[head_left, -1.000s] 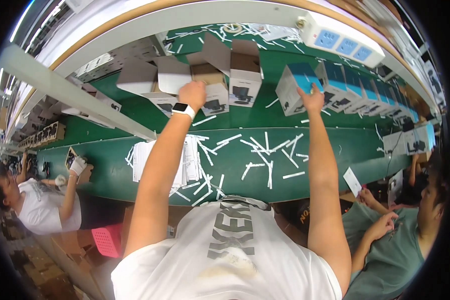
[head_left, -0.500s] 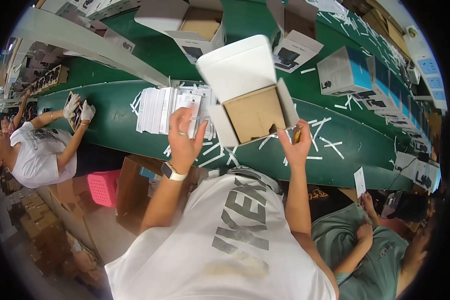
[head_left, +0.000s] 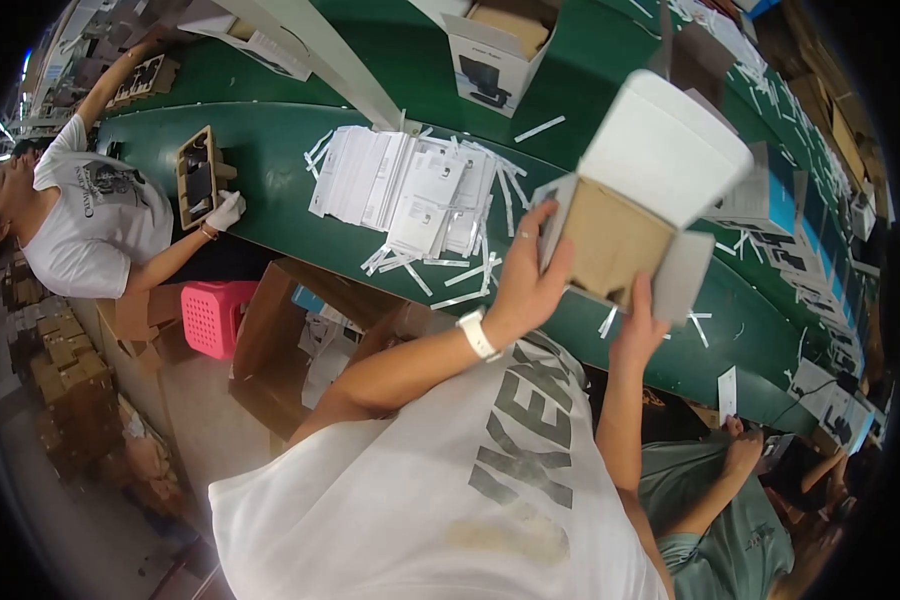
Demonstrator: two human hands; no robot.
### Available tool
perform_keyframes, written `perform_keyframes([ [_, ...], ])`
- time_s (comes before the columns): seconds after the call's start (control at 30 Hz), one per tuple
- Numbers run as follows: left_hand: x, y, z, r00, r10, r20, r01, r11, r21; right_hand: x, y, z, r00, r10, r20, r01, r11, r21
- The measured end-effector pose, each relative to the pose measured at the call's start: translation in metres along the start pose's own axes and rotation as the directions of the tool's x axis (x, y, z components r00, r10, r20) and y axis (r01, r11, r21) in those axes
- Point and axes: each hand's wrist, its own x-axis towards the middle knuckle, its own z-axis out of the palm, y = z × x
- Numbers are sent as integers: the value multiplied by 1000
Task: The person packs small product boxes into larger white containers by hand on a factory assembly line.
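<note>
left grip (head_left: 533,275), right grip (head_left: 639,337), holding open box (head_left: 650,180)

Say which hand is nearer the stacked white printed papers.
Left. Your left hand grips the open white cardboard box, right of the papers; your right hand, at the box's near edge, is farther right.

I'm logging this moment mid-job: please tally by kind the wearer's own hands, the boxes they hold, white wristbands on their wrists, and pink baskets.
Hands: 2, the left hand and right hand
Held open box: 1
White wristband: 1
Pink basket: 1
Total: 5
</note>
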Motion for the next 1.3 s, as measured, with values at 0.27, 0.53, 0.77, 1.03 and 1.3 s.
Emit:
perform_keyframes([
  [0.27, 20, -50, 1, 947, -20, 320, -28, 989, 145, 19, 10, -15, 920, 374, -117, -371, 928, 47],
  [0.53, 30, -96, -159, 981, 186, -55, -10, 331, 944, 17, 40, -17, 993, 112, -26, -113, 992, -55],
  [0.77, 49, -137, -132, 998, 32, 47, -49, 50, 998, -11, 25, -31, 969, 184, 162, -150, 968, -203],
  [1.03, 56, -40, -110, 985, 100, -141, 37, 672, 740, -35, 75, -123, 883, 441, 159, -389, 878, -279],
  [1.3, 8, 54, 11, 733, 654, 186, -646, 584, 493, -28, 99, -120, 808, 488, 332, -317, 833, -453],
])
